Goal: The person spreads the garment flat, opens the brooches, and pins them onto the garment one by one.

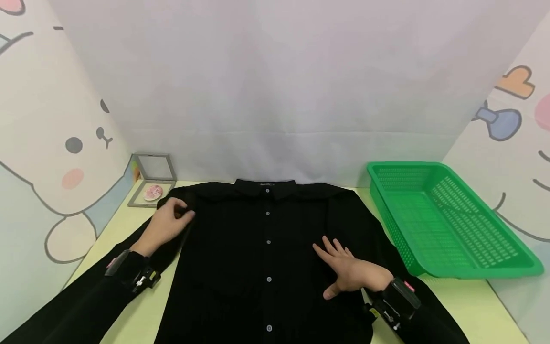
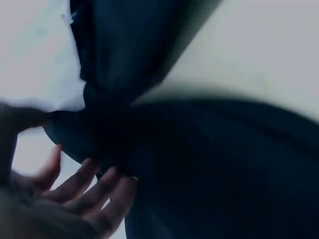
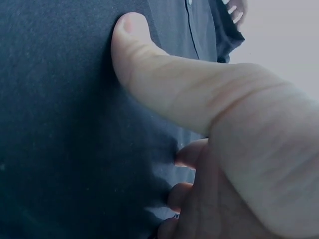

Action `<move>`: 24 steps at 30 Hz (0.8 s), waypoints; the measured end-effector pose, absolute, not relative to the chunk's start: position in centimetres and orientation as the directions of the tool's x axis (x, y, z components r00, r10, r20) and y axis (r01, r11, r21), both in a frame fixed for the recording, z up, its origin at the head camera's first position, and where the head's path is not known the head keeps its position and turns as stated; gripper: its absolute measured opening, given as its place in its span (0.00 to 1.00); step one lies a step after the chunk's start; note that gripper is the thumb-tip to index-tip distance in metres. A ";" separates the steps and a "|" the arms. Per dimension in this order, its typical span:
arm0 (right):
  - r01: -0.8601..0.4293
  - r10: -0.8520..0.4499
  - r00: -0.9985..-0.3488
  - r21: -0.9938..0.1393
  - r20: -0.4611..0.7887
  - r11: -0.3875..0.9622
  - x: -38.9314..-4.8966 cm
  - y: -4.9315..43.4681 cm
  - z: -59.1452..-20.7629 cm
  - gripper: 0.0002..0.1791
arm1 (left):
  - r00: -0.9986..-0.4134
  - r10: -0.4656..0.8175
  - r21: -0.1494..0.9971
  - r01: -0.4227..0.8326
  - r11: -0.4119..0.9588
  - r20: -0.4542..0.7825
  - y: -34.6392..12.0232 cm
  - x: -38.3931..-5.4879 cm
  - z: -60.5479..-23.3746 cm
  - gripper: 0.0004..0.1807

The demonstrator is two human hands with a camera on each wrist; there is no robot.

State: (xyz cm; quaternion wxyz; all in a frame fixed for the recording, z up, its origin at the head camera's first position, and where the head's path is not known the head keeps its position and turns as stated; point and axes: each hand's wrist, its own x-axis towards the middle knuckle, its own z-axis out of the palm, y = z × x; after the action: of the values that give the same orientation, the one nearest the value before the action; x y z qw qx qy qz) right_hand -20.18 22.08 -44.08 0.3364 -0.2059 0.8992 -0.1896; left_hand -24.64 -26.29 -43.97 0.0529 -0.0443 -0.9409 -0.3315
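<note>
A black button-up shirt [image 1: 227,248] lies face up, collar at the far side, sleeves spread outward. At its left shoulder edge in the head view is my left hand [image 1: 165,227], fingers bent and thumb apart from them. The left wrist view is blurred; there the left hand's fingertips [image 2: 112,174] lie along the edge of the black cloth [image 2: 199,164]. My right hand [image 1: 343,270] rests with spread fingers on the right side of the shirt front. In the right wrist view its thumb [image 3: 132,37] presses on the fabric.
A green plastic basket [image 1: 472,272] stands at the right, beside the sleeve. Behind the left sleeve is an open grey-framed case [image 1: 135,203] with a pink oval item [image 1: 153,192] in it. Pale walls rise at the back and sides of the yellow table [image 1: 494,306].
</note>
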 end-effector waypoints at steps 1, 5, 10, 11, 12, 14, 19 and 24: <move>-0.241 -0.498 -0.695 -0.485 -0.518 0.841 -20.1 22.1 -44.1 0.65 | -0.990 0.092 0.584 0.139 0.800 0.110 -26.0 -24.7 -44.3 0.26; -0.237 -0.502 -0.694 -0.495 -0.516 0.836 -19.8 22.1 -44.1 0.64 | -0.988 0.126 0.467 0.151 0.871 0.085 -24.9 -24.9 -45.1 0.32; -0.235 -0.495 -0.699 -0.489 -0.516 0.840 -19.6 22.1 -44.1 0.64 | -0.977 0.178 0.421 0.213 0.882 0.121 -23.3 -25.3 -45.5 0.29; -0.237 -0.493 -0.700 -0.484 -0.517 0.843 -19.6 22.0 -44.1 0.64 | -0.969 0.224 0.403 0.245 0.882 0.099 -23.0 -25.4 -45.6 0.28; -0.237 -0.489 -0.702 -0.479 -0.518 0.846 -19.6 22.0 -44.1 0.64 | -0.960 0.274 0.376 0.276 0.885 0.060 -22.7 -25.4 -45.6 0.28; -0.235 -0.479 -0.707 -0.466 -0.520 0.853 -19.6 21.9 -44.0 0.64 | -0.934 0.355 0.338 0.320 0.885 -0.045 -22.3 -25.5 -45.5 0.29; -0.229 -0.458 -0.717 -0.443 -0.526 0.867 -19.7 21.2 -43.6 0.64 | -0.893 0.376 0.337 0.284 0.898 -0.247 -21.2 -25.5 -45.0 0.38; -0.202 -0.467 -0.747 -0.508 -0.474 0.837 -20.5 21.5 -42.9 0.51 | -0.887 0.355 0.324 0.256 0.911 -0.296 -19.7 -25.1 -44.8 0.45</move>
State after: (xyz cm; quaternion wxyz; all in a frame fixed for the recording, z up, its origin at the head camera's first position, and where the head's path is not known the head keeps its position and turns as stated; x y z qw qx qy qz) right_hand -20.55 21.46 -42.86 0.3047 -0.1841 0.9087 -0.2180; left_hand -25.06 -19.67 -44.84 -0.1770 -0.1589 -0.9613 -0.1393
